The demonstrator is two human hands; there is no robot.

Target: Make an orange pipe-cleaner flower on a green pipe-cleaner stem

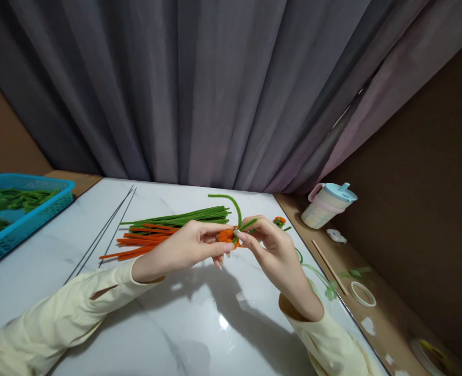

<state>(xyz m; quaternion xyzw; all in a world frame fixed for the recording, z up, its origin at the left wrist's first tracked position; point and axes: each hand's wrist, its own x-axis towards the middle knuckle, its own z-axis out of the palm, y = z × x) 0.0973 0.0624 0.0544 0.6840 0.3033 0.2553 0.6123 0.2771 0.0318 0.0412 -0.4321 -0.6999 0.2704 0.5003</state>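
Above the marble surface (199, 324), the left hand (192, 245) has its fingers clamped on a small orange piece (226, 236), while the right hand (272, 245) pinches a green stem (237, 209) that arches up from it. Both look light, soft and bendable, best gripped near the join. Behind lie one green bundle (184, 215), one orange bundle (140, 241), two wires (105, 232), one basket (38, 211) and one cup (327, 205)

Pipe cleaners (164, 230) are lying on the surface (199, 324) behind the hands (231, 243); a basket (17, 216) is sitting far left, a cup (327, 205) far right.
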